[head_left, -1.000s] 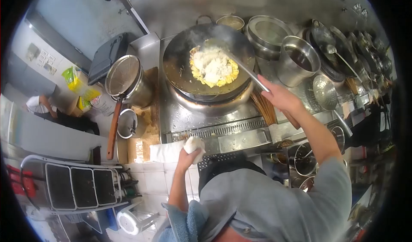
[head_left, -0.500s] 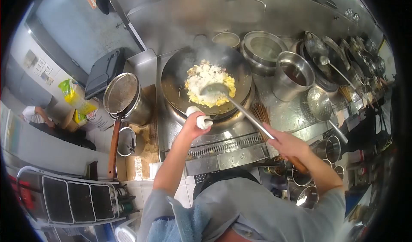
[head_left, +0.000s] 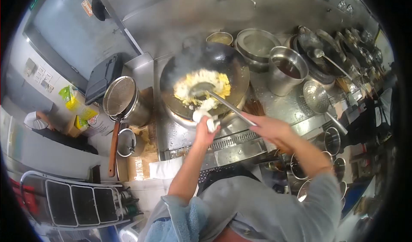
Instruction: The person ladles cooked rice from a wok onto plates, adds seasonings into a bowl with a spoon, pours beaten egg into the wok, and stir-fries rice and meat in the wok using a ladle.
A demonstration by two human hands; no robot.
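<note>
A dark wok (head_left: 235, 63) sits on the stove, steaming. White rice with yellow egg pieces (head_left: 221, 84) is heaped inside it. My left hand (head_left: 204, 133) is closed on a folded white cloth (head_left: 209, 120) at the wok's near rim; the cloth hides whatever part of the wok is under it. My right hand (head_left: 271, 129) grips the long handle of a metal ladle (head_left: 201, 88), whose bowl rests in the food toward the left of the wok.
A steel pot of dark liquid (head_left: 288, 68) and a wide pan (head_left: 257, 44) stand right of the wok. A perforated skimmer (head_left: 316, 97) lies farther right, near a bamboo brush (head_left: 254, 108). On the left, a wooden-handled strainer (head_left: 120, 97) lies across a pot. A person's arm (head_left: 43, 118) shows far left.
The ladle bowl has moved left and the food is spread lower and wider. The wok's near side has dropped slightly, with my left hand and cloth lower. My right hand has shifted left.
</note>
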